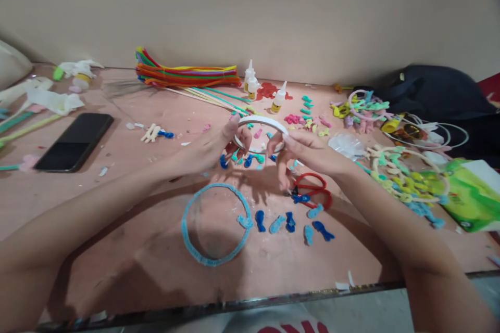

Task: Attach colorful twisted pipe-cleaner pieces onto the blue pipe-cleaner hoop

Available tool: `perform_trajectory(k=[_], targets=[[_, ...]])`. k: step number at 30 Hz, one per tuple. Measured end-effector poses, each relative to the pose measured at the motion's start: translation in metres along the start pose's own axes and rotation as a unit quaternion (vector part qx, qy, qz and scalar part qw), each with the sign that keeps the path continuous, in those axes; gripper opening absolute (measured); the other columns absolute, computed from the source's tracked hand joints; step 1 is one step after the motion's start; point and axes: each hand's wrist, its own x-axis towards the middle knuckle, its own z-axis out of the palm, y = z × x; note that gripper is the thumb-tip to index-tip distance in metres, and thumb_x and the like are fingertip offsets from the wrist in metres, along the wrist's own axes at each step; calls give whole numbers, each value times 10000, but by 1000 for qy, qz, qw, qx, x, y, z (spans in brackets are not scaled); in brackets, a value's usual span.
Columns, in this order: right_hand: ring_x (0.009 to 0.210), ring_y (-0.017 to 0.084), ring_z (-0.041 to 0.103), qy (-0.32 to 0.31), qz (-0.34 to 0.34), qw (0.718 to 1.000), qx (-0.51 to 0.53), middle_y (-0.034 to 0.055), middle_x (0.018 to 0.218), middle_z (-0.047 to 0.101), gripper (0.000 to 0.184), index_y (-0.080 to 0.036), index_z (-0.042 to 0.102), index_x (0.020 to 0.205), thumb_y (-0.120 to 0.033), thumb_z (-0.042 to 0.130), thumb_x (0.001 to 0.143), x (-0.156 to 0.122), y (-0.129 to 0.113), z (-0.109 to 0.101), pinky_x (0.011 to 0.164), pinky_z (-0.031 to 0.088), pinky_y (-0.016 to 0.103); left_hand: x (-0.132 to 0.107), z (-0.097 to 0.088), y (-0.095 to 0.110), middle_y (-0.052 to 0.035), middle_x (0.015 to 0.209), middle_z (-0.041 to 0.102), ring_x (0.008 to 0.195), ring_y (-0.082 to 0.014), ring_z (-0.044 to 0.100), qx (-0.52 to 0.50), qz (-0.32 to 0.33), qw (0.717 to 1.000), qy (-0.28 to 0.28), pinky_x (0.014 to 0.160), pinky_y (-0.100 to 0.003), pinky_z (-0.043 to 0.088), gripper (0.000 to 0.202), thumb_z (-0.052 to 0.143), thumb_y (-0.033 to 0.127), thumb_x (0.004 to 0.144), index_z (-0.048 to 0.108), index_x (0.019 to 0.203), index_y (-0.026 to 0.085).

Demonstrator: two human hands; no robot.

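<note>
Between my two hands a white ring (262,120) is held tilted above the table. My left hand (224,140) grips its left side, thumb on top. On the right side, the thumb and fingers of my right hand (299,153) close on it. Below and to the left lies a light blue fuzzy hoop (188,234) with a small light blue piece (245,221) on its right edge. Several small fuzzy fish-like shapes, dark blue (289,222) and light blue (277,224), lie to the hoop's right. Red-handled scissors (327,199) rest beneath my right hand, partly hidden.
A bundle of coloured pipe cleaners (187,75) lies at the back, beside small glue bottles (278,98). To the left is a black phone (74,142). Decorated hoops (408,195), a green packet (471,195) and a dark bag (425,88) occupy the right.
</note>
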Motion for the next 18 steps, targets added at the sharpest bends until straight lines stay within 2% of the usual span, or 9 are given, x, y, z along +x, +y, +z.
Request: perform_trajectory(k=[2, 5, 8, 10, 11, 14, 16, 18], targets=[[480, 137, 684, -46, 17, 999, 4, -13, 658, 769, 488, -211, 667, 1093, -691, 606, 1032, -1, 2, -2, 539, 576, 243, 3, 3, -6, -77, 816, 655, 729, -193, 631, -18, -7, 1000, -3, 652, -295, 571, 977, -119, 731, 1048, 697, 1069, 195], [446, 105, 630, -32, 17, 997, -69, -13, 643, 726, 555, -174, 707, 1002, -719, 604, 1016, 1, 1, 0, 508, 524, 214, 6, 3, -6, -83, 833, 669, 766, -219, 645, -12, -14, 1000, 15, 710, -341, 598, 939, -33, 771, 1053, 709, 1137, 202], [477, 66, 532, 12, -61, 974, -217, -38, 566, 592, 574, -163, 682, 772, -659, 597, 1045, 5, 0, 7, 490, 388, 184, 4, 0, 5, -101, 1055, 701, 1031, -257, 663, 22, -6, 997, 73, 998, -438, 592, 790, 187, 783, 1081, 707, 1223, 205], [490, 53, 439, 29, -118, 950, -286, -54, 531, 486, 611, -164, 611, 660, -608, 571, 1077, 6, 0, 13, 502, 319, 195, -2, -2, 14, -111, 1223, 660, 1191, -261, 617, 84, 30, 990, 113, 1119, -450, 536, 707, 267, 732, 1106, 709, 1288, 210], [493, 51, 413, 32, -133, 940, -311, -56, 532, 462, 627, -164, 585, 637, -596, 552, 1090, 6, 1, 16, 511, 303, 205, -5, -2, 19, -116, 1256, 633, 1192, -253, 608, 128, 57, 982, 123, 1112, -432, 537, 664, 323, 705, 1112, 713, 1311, 206], [523, 65, 450, 39, -137, 910, -390, -37, 572, 503, 629, -161, 574, 651, -559, 484, 1130, 3, 1, 22, 553, 305, 226, -16, 0, 30, -113, 1130, 616, 981, -204, 611, 251, 159, 948, 112, 933, -345, 575, 508, 514, 547, 1118, 709, 1345, 136], [553, 77, 486, 29, -154, 890, -429, -21, 599, 539, 612, -162, 573, 671, -522, 451, 1150, 1, -1, 25, 582, 321, 233, -21, 2, 34, -106, 1070, 633, 938, -194, 613, 292, 192, 933, 90, 902, -325, 565, 399, 521, 388, 1135, 682, 1355, 96], [559, 82, 482, 14, -178, 877, -446, -25, 593, 518, 603, -171, 541, 663, -492, 436, 1162, -2, -5, 28, 594, 325, 235, -23, 2, 37, -106, 1073, 654, 988, -197, 635, 300, 201, 930, 71, 944, -317, 552, 336, 458, 281, 1150, 673, 1331, 97]])
